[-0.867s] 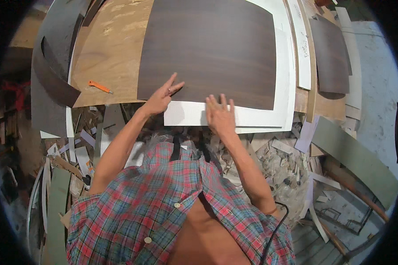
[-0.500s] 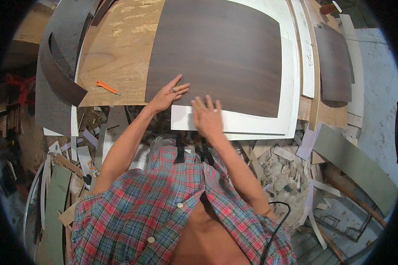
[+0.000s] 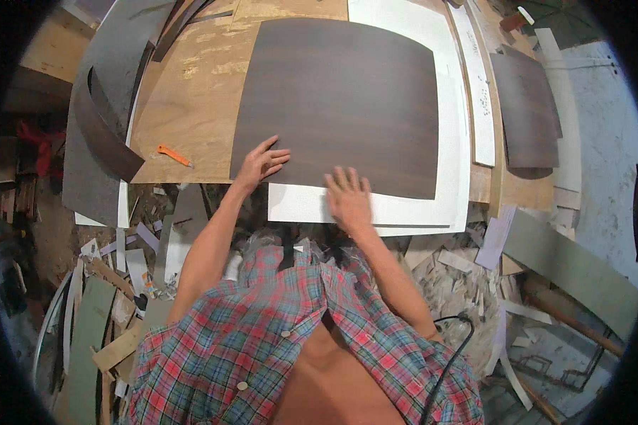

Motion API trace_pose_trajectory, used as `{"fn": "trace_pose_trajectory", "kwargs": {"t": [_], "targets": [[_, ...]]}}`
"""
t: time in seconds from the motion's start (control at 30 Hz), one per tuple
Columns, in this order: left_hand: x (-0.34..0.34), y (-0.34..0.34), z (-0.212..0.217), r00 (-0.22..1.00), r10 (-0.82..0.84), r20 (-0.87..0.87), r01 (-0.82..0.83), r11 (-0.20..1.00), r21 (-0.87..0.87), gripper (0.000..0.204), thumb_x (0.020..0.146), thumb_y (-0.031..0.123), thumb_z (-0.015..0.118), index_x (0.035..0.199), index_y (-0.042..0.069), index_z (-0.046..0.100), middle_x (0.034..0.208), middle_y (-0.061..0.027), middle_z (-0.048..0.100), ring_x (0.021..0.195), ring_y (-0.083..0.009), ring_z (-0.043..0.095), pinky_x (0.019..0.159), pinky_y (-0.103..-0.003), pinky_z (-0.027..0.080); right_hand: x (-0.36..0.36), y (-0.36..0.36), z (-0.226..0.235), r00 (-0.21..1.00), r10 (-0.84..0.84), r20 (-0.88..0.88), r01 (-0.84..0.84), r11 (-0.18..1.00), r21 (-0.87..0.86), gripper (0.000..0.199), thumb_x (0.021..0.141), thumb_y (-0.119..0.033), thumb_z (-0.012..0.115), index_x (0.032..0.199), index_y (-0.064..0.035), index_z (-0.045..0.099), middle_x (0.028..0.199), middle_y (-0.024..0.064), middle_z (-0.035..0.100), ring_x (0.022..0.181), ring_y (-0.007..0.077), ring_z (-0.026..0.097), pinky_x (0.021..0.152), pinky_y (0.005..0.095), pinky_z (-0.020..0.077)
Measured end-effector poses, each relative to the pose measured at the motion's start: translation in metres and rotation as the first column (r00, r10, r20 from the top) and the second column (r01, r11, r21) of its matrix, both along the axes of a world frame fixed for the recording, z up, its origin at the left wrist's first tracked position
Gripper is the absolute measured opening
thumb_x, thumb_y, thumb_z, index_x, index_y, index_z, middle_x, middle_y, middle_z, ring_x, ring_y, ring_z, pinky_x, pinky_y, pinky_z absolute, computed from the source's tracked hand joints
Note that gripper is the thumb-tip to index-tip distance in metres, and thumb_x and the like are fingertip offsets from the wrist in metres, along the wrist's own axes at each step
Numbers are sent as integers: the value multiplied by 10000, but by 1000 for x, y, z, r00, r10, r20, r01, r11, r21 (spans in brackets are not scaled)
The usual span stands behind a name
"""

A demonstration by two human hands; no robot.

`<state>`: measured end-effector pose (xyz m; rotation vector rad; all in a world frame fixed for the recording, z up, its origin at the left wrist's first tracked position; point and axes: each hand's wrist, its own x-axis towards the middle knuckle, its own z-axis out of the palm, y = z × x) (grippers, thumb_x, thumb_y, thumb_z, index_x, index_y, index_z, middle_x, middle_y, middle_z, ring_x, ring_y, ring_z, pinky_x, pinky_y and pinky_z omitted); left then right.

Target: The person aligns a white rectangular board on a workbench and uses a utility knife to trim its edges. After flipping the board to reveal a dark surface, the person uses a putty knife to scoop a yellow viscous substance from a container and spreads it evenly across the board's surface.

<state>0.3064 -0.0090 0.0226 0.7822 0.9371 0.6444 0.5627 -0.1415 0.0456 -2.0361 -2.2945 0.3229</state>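
Head view looks down on a dark wood-grain sheet [image 3: 340, 99] lying flat on a white board [image 3: 404, 209] on the table [image 3: 191, 106]. Left hand [image 3: 261, 163] rests open, fingers spread, on the sheet's near left corner. Right hand [image 3: 347, 198] presses open and flat across its near edge. An orange knife [image 3: 174, 155] lies to the left.

Bare plywood [image 3: 191, 106] left of dark laminate sheet [image 3: 347, 99]; only orange cutter [image 3: 172, 154] there.
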Motion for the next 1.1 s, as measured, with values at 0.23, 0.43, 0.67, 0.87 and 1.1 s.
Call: {"fn": "trace_pose_trajectory", "kwargs": {"t": [0.23, 0.43, 0.67, 0.87, 1.1], "targets": [[-33, -38, 27, 606, 380, -699, 170, 796, 581, 692, 807, 60, 610, 1477, 71, 435, 1384, -214, 539, 1262, -358, 543, 1057, -425, 446, 217, -55, 9, 778, -619, -103, 624, 781, 19, 741, 902, -335, 638, 1530, -68, 347, 1570, 275, 307, 1454, 438, 291, 1166, 559, 257], [-28, -67, 37, 117, 302, -946, 709, 641, 292, 913, 775, 108, 721, 1572, 139, 278, 1471, -222, 426, 1340, -425, 415, 1112, -484, 374, 261, -51, 34, 974, -189, -122, 174, 977, -125, 967, 752, -306, 796, 1570, -203, 292, 1586, 225, 297, 1448, 375, 331, 1129, 511, 318], [-68, -59, 33, 119, 146, -982, 760, 623, 185, 759, 870, 113, 679, 1546, 116, 334, 1472, -199, 448, 1202, -428, 540, 1010, -485, 464, 289, -42, 8, 989, 90, -116, -56, 961, 270, 644, 806, -193, 763, 1410, -181, 537, 1476, 114, 490, 1314, 314, 490, 1013, 456, 432], [-35, -66, 59, 242, 339, -909, 738, 544, 399, 663, 897, 127, 666, 1505, 86, 405, 1449, -232, 478, 1238, -426, 535, 996, -471, 473, 296, -44, 87, 994, 83, -73, -31, 845, 533, 506, 781, -241, 796, 1260, -172, 647, 1298, 53, 637, 1144, 263, 602, 935, 455, 452], [-30, -63, 27, 568, 299, -767, 539, 569, 621, 635, 910, 41, 620, 1507, 83, 407, 1501, -203, 431, 1337, -373, 471, 1066, -417, 419, 268, -53, 230, 994, 26, -103, 60, 662, 747, 319, 788, -212, 800, 1090, -166, 707, 894, 31, 737, 775, 220, 685, 784, 394, 487]]}}
